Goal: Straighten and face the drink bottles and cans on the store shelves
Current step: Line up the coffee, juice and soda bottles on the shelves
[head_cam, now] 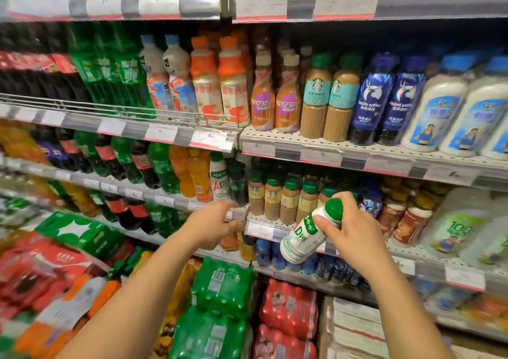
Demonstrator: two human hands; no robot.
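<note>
White AD-calcium milk bottle (305,236) with a green cap, held tilted in front of the shelves, cap up toward the right and base down toward the left, off any shelf and clear of the rows. Gripped near the neck by the right hand (354,233), thumb across the shoulder of the label and fingers curled behind, probably so that the body swings free and the printed face can be turned outward before placing. Label partly readable, so already roughly facing the camera. Matching bottle (219,180) standing one shelf up and to the left, beside the orange soda bottles (192,174); likely the home row, which would explain carrying this one out of the coffee section. Left hand (217,222) reaching forward at the shelf edge (258,229), fingers curled at the price rail near the junction of the two bays; whether anything is pinched cannot be told through the blur, possibly steadying or making room. Behind the held bottle, a row of small green-capped Starbucks coffee bottles (288,200), upright and mostly faced. Above, Nescafé bottles (275,102), taller Starbucks bottles (327,97) and blue coffee bottles (384,97) in neat pairs. Below, green shrink-wrapped multipacks (222,290) and red ones (288,306) stacked low.
</note>
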